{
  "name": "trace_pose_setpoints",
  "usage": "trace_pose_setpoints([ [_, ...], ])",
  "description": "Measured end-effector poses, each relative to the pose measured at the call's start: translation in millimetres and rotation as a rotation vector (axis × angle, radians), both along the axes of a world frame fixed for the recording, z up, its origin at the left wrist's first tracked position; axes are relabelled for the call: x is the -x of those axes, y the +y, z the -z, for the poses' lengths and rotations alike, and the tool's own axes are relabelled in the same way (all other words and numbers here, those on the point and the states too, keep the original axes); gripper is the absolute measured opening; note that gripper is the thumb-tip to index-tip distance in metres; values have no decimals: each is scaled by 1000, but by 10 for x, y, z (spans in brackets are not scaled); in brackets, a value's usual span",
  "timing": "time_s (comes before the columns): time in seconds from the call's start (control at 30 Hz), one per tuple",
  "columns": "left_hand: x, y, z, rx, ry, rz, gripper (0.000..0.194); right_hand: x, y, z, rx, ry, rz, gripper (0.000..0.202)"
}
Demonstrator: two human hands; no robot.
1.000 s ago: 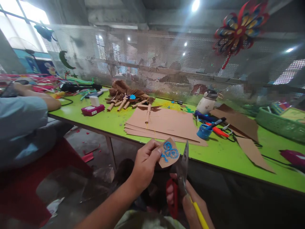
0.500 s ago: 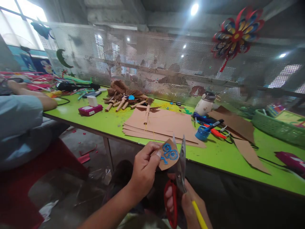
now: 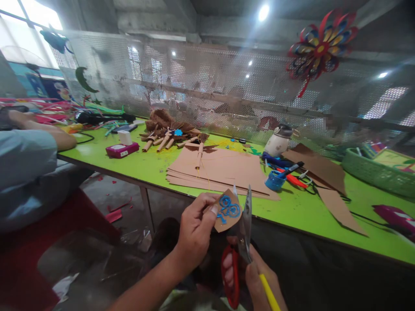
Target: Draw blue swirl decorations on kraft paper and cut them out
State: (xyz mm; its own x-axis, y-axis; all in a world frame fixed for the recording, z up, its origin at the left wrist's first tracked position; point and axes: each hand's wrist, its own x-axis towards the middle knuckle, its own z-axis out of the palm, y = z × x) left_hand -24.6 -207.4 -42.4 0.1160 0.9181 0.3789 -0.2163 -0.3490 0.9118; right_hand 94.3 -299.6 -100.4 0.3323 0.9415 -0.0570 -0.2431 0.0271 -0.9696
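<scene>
Scissors (image 3: 241,242) opened since earlier, blades astride the brown cutout (image 3: 228,210), pinched by the left hand (image 3: 194,233) off the table's (image 3: 155,166) near edge; right hand (image 3: 256,276) seemingly through red handles. Blue outline best followed closely.

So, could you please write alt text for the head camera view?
A left hand holds a brown paper piece with blue swirls while the right hand works red-handled scissors at its edge, before a green table.
</scene>
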Motion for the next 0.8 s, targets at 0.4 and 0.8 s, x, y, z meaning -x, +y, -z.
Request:
trace_pose_setpoints([
  [0.4, 2, 1, 26, -26, -72, 34, 14, 21, -3, 6, 38, 16, 26, 80],
  [0.8, 13, 51, 96, 8, -145, 115, 16, 22, -26, -58, 45, 36, 21, 79],
])
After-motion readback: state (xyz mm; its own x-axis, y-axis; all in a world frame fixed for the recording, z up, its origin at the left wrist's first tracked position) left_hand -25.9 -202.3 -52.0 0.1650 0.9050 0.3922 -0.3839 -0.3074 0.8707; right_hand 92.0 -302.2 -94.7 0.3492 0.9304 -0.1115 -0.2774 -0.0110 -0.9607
